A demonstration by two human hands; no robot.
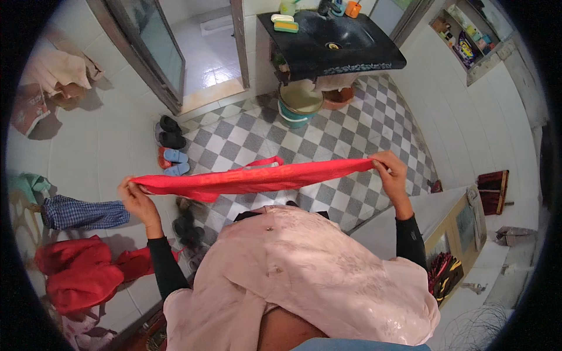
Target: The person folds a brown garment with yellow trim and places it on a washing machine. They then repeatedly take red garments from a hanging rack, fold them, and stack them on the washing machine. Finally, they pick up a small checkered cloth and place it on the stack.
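A red cloth item (259, 179), perhaps an apron, is stretched out sideways in front of me. It bears orange writing, and a strap-like loop sticks up from its upper edge. My left hand (139, 202) pinches its left end between thumb and fingers. At the right end, slightly higher, my right hand (391, 175) grips a corner. The cloth hangs in folds between both hands, above the checkered tile floor (246, 142).
A black washbasin counter (298, 61) stands ahead, with a lidded teal bucket (295, 115) below. Slippers (176, 155) line the left wall. Red garments (83, 274) and a blue checked cloth (88, 213) hang at left. A glass door (151, 48) stands open.
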